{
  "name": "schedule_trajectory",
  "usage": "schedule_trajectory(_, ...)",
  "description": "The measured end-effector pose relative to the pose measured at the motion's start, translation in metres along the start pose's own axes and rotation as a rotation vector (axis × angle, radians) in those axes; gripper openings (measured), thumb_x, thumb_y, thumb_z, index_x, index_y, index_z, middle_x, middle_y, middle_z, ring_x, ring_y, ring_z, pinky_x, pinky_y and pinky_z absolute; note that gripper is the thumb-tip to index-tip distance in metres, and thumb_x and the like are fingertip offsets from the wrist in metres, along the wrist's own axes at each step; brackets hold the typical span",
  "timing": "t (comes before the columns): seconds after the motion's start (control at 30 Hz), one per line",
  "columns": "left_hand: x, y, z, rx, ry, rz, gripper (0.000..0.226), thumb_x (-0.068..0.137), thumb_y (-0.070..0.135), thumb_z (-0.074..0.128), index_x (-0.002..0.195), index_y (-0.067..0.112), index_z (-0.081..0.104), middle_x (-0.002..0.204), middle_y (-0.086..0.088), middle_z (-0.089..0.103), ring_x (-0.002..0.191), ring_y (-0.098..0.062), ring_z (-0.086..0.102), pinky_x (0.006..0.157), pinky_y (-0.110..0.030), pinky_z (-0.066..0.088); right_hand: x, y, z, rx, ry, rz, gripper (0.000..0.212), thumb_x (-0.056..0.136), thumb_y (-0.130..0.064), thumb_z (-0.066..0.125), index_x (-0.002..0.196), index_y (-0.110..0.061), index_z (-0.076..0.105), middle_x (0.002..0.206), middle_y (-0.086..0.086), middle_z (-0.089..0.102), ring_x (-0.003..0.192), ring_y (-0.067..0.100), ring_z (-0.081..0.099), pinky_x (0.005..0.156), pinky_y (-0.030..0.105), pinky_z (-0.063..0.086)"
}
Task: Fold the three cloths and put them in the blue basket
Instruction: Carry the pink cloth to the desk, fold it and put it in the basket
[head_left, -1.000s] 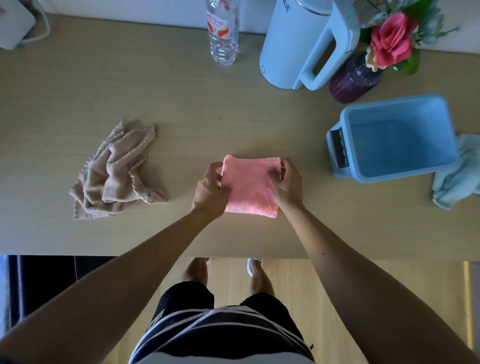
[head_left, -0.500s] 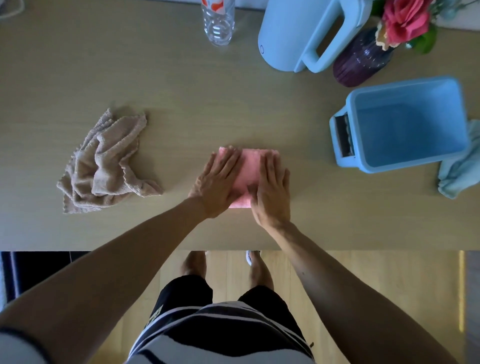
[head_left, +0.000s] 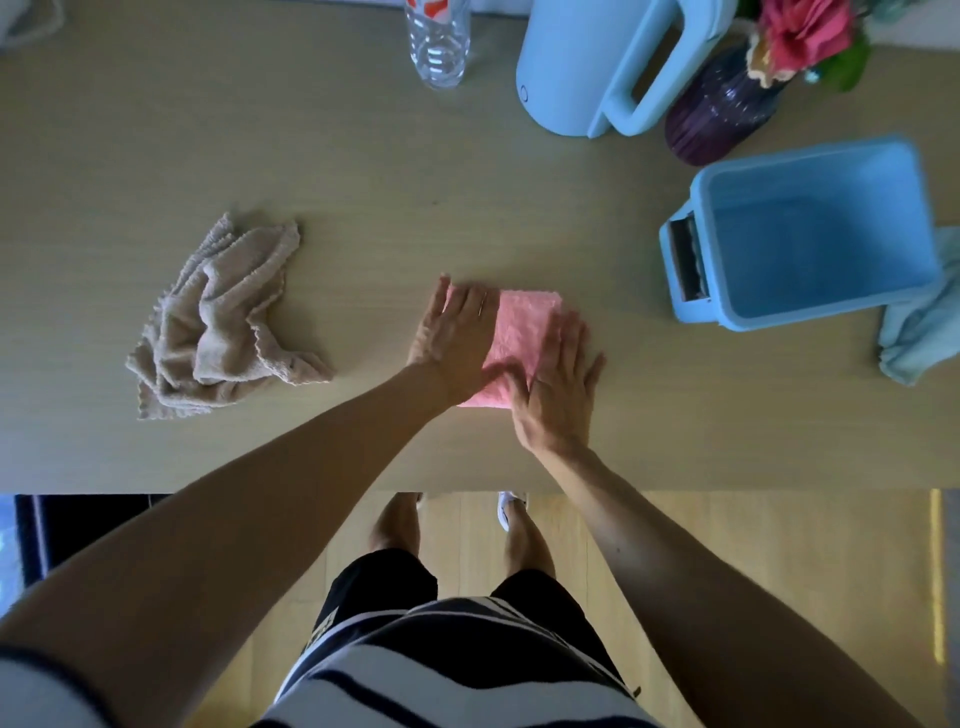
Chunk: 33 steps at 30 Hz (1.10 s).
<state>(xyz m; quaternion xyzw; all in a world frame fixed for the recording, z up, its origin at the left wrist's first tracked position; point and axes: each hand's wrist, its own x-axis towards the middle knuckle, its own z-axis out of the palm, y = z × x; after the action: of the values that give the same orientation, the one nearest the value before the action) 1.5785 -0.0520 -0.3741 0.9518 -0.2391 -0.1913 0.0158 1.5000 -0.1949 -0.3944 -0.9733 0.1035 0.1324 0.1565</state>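
Much of the pink cloth is hidden under two flat palms, so its left and near edges can't be made out. The left hand lies spread on its left half, fingers straight, gripping nothing; the right hand presses flat on its near right corner, fingers splayed, some past the cloth's edge onto the wooden table. The cloth looks fluffy, folded to a small square. Left of it lies a crumpled beige cloth with scalloped edging. To its right stands the blue basket, smooth plastic; a pale blue cloth peeks out beyond the basket, cut off by the frame.
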Motion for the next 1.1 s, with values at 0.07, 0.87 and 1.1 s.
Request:
schedule_trajectory(0.07, 0.009, 0.008, -0.016, 0.019, -0.055, -0.043, 0.095, 0.079, 0.066, 0.065, 0.146, 0.006, 0.036, 0.139, -0.013, 0.050, 0.131, -0.032, 0.046, 0.123, -0.049, 0.013, -0.013, -0.001, -0.008, 0.127, 0.069, 0.088, 0.090, 0.093, -0.070, 0.004, 0.158, -0.008, 0.006, 0.167, 0.015, 0.006, 0.154, 0.031, 0.006, 0.124, 0.055, 0.007)
schedule_trajectory(0.87, -0.030, 0.101, -0.176, -1.643, 0.361, -0.310, 0.064, 0.054, 0.035, 0.086, 0.113, 0.019, 0.067, 0.108, -0.010, 0.076, 0.101, -0.034, 0.072, 0.085, -0.050, 0.061, -0.008, 0.035, -0.217, 1.412, 0.040, 0.061, 0.088, 0.076, -0.012, 0.076, 0.150, -0.030, 0.031, 0.115, 0.002, 0.073, 0.103, 0.020, 0.070, 0.084, 0.035, 0.059)
schedule_trajectory(1.1, 0.012, 0.142, -0.197, -1.364, 0.437, -0.202, 0.085, 0.069, 0.037, 0.083, 0.141, 0.030, 0.037, 0.099, 0.008, 0.072, 0.083, -0.009, 0.071, 0.074, -0.040, 0.062, 0.000, 0.108, -0.291, 1.149, 0.134, -0.044, 0.075, 0.082, -0.004, 0.072, 0.144, -0.033, 0.040, 0.107, 0.004, 0.067, 0.087, 0.009, 0.066, 0.072, 0.024, 0.054)
